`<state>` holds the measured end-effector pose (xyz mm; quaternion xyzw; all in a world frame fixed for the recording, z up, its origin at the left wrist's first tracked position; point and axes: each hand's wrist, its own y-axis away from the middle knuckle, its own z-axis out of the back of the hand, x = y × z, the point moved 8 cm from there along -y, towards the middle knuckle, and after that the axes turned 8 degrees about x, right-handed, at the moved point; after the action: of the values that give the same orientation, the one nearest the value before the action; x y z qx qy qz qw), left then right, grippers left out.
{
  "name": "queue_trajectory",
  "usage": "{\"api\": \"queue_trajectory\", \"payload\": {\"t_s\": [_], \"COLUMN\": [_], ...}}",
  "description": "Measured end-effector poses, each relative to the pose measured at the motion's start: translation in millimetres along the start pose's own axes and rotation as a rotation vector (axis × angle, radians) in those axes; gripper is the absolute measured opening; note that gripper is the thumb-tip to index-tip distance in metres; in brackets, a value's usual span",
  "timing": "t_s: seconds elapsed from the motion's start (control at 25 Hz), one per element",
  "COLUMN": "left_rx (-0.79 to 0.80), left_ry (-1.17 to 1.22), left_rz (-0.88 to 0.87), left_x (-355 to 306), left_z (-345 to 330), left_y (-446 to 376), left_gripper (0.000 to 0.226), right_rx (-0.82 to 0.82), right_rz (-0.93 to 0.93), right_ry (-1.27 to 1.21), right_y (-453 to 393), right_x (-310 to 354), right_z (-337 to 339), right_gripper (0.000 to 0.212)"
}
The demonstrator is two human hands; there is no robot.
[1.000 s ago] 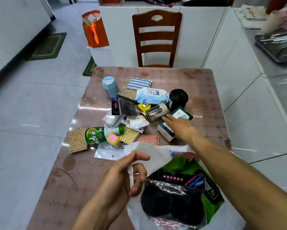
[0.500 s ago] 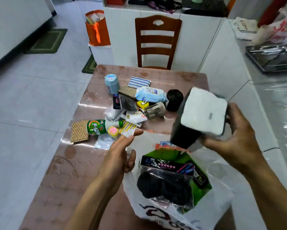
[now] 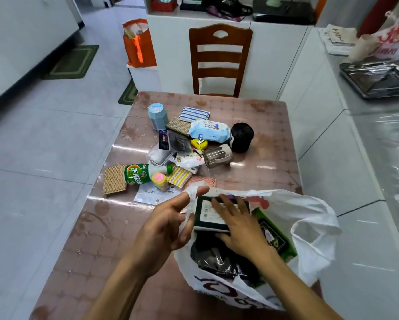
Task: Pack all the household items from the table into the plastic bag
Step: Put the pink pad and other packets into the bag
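Observation:
A white plastic bag stands open at the table's near right. My left hand holds its left rim, the plastic draped over my fingers. My right hand lies flat on a dark green and white box inside the bag's mouth, pressing it down. Under it lie a black bundle in clear wrap and a green packet. A heap of items stays mid-table: a green bottle, a wet-wipes pack, a black roll, a clear jar, a blue canister.
The brown patterned table has a wooden chair at its far end. White cabinets run along the right, with a metal tray on top. An orange bag stands on a white box at the far left.
My right hand picked the green and white box off the table, carried it over, and has lowered it into the bag. My left hand kept hold of the bag's rim.

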<state>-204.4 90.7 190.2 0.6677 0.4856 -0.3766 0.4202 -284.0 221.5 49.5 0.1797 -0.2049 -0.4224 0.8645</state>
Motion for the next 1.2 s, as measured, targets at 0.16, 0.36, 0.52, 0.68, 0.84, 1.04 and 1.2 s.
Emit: {"api": "queue_trajectory", "payload": {"t_s": [0.16, 0.36, 0.52, 0.68, 0.84, 1.04, 1.2], "left_rx": [-0.229, -0.802, -0.489, -0.378, -0.617, -0.372, -0.028], "left_ry": [-0.268, -0.616, -1.322, -1.215, -0.353, -0.253, -0.616], "left_rz": [-0.036, 0.099, 0.364, 0.347, 0.223, -0.149, -0.056], "left_x": [-2, 35, 83, 119, 92, -35, -4], "left_z": [35, 154, 216, 250, 235, 107, -7], "left_y": [-5, -19, -106, -130, -81, 19, 19], "left_gripper": [0.036, 0.017, 0.051, 0.05, 0.036, 0.04, 0.039], "right_rx": [0.0, -0.648, -0.77, -0.743, -0.709, -0.574, -0.319], "right_rz": [0.007, 0.132, 0.028, -0.064, -0.167, -0.1, -0.027], "right_ry": [-0.09, -0.55, -0.706, -0.698, -0.94, -1.13, -1.15], "right_y": [9, 66, 72, 82, 97, 119, 112], "right_x": [8, 5, -8, -28, -52, -45, -26], "right_z": [43, 119, 129, 97, 75, 80, 72], "right_gripper": [0.083, 0.017, 0.03, 0.021, 0.026, 0.024, 0.019]}}
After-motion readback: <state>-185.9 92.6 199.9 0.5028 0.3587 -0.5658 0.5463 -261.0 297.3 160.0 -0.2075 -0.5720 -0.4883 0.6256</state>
